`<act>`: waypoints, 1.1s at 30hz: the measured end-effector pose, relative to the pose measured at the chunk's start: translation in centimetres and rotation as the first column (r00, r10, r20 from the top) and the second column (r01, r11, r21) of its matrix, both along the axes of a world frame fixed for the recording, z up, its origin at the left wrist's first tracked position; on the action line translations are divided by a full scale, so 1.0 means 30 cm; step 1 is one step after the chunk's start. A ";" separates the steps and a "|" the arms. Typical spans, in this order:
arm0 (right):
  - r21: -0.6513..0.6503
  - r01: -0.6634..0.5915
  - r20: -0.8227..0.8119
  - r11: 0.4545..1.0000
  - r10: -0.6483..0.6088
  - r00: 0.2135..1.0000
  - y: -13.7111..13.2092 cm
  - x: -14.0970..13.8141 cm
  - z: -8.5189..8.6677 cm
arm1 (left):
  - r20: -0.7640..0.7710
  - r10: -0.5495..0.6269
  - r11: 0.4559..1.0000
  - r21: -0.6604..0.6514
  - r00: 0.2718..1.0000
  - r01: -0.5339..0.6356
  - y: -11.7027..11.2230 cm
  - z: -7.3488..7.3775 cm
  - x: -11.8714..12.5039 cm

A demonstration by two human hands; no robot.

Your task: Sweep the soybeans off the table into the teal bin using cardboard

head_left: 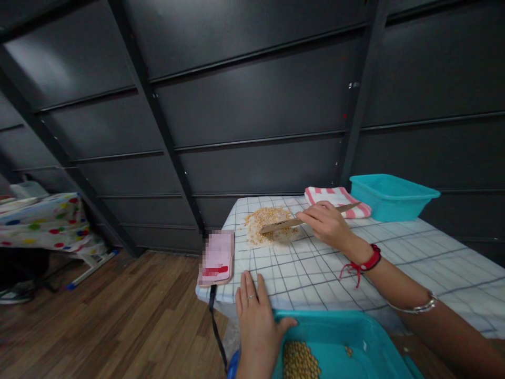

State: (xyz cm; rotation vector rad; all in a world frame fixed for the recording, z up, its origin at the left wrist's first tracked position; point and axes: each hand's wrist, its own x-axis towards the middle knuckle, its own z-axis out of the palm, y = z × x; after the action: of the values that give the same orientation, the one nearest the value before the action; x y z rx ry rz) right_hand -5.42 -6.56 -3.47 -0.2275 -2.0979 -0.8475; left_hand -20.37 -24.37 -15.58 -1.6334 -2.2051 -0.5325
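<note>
My right hand (325,225) grips a long flat brown strip (282,225), perhaps cardboard or wood, with faint dark marks on it. The strip's lower end rests in a spread of yellowish grains (270,215) mixed with pale powder on the checked cloth. My left hand (254,318) lies with fingers stretched out at the table's front edge, its thumb over the rim of a teal basin (347,318). Inside that basin sits a heap of brownish-yellow beans (300,360), with a few loose ones apart from it.
A second teal basin (394,197) stands at the back right, beside a folded red-and-white striped towel (335,196). A pink phone-like object (219,252), partly pixelated, lies at the table's left edge with a black strap (215,321) hanging down. Dark panelled wall rises behind.
</note>
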 end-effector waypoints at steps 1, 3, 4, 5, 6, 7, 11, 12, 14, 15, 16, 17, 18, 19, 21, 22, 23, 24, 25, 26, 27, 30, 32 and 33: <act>0.000 -0.012 0.004 1.000 0.012 1.000 0.001 0.008 0.004 | 0.002 -0.003 1.000 0.003 1.000 0.003 0.000 0.000 0.000; 0.003 -0.030 0.001 1.000 0.030 1.000 0.005 0.025 0.011 | 0.005 -0.009 1.000 0.008 1.000 0.008 0.000 -0.001 0.000; 0.007 -0.035 -0.005 0.999 0.035 0.999 0.008 0.033 0.015 | 0.005 -0.010 1.000 0.011 1.000 0.010 0.000 -0.002 0.000; 0.009 -0.037 -0.010 0.999 0.037 0.999 0.011 0.039 0.018 | 0.007 -0.010 1.000 0.014 1.000 0.009 0.000 -0.002 -0.001; 0.010 -0.036 -0.011 0.999 0.036 0.999 0.013 0.045 0.021 | 0.010 -0.011 1.000 0.015 1.000 0.010 0.000 -0.002 -0.002; 0.009 -0.034 -0.007 0.999 0.034 0.999 0.015 0.048 0.023 | 0.015 -0.011 1.000 0.016 1.000 0.011 0.000 -0.003 -0.003; -0.002 -0.004 0.049 1.000 0.004 0.999 0.003 0.038 0.024 | 0.042 -0.016 1.000 0.011 0.999 0.016 -0.001 -0.003 -0.007; -0.004 0.007 0.065 1.000 -0.006 0.998 -0.004 0.031 0.021 | 0.048 -0.016 1.000 0.010 0.999 0.015 -0.001 -0.003 -0.008; -0.004 0.024 0.092 1.000 -0.024 0.995 -0.019 0.014 0.015 | 0.053 -0.014 1.000 0.011 0.998 0.013 -0.001 -0.003 -0.009; -0.001 0.030 0.103 1.000 -0.030 0.994 -0.027 0.005 0.011 | 0.052 -0.016 1.000 0.014 0.999 0.016 -0.002 -0.002 -0.009; 0.002 0.035 0.111 0.999 -0.035 0.993 -0.033 -0.002 0.008 | 0.049 -0.018 1.000 0.018 0.999 0.018 -0.002 -0.001 -0.009; 0.005 0.041 0.114 0.999 -0.042 0.993 -0.037 -0.008 0.005 | 0.047 -0.017 1.000 0.020 0.999 0.016 -0.002 0.000 -0.008; 0.007 0.049 0.110 0.999 -0.049 0.993 -0.039 -0.012 0.003 | 0.044 -0.018 1.000 0.020 0.999 0.017 -0.002 0.001 -0.008; 0.007 0.058 0.100 0.998 -0.058 0.993 -0.038 -0.014 0.002 | 0.043 -0.019 1.000 0.019 0.999 0.019 -0.002 0.002 -0.007; 0.003 0.076 0.074 0.997 -0.076 0.994 -0.032 -0.013 0.001 | 0.044 -0.016 1.000 0.013 0.999 0.015 -0.002 0.002 -0.005; -0.002 0.083 0.061 0.997 -0.083 0.995 -0.026 -0.011 0.001 | 0.043 -0.014 1.000 0.011 0.999 0.014 -0.001 0.002 -0.004; -0.006 0.088 0.048 0.996 -0.087 0.995 -0.020 -0.011 0.001 | 0.043 -0.015 1.000 0.010 0.999 0.014 -0.001 0.002 -0.002; -0.010 0.090 0.037 0.996 -0.090 0.995 -0.014 -0.011 0.000 | 0.041 -0.013 1.000 0.011 0.999 0.012 0.000 0.002 -0.001; -0.014 0.092 0.027 0.996 -0.092 0.995 -0.008 -0.013 -0.001 | 0.039 -0.010 1.000 0.010 0.999 0.009 0.000 0.003 0.000; -0.017 0.094 0.019 0.995 -0.094 0.995 -0.003 -0.017 -0.003 | 0.035 -0.008 1.000 0.009 0.999 0.007 0.001 0.004 0.000; -0.020 0.096 0.015 0.995 -0.096 0.995 0.001 -0.021 -0.005 | 0.032 -0.004 1.000 0.006 0.999 0.004 0.000 0.006 0.001; -0.032 0.098 0.028 0.995 -0.097 0.995 0.004 -0.035 -0.011 | 0.023 0.005 1.000 -0.002 1.000 -0.005 -0.002 0.010 0.000; -0.040 0.094 0.036 0.995 -0.093 0.995 0.000 -0.035 -0.009 | 0.021 0.002 1.000 0.000 1.000 -0.002 -0.003 0.008 -0.002; -0.042 0.092 0.034 0.995 -0.090 0.995 -0.004 -0.031 -0.005 | 0.017 0.000 1.000 0.006 1.000 0.000 -0.003 0.006 -0.003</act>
State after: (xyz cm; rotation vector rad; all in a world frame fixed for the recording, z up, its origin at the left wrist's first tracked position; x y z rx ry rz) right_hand -6.36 -6.66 -3.63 -0.3370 -2.1508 -0.8646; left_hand -20.47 -24.45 -15.40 -1.6317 -2.2140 -0.5544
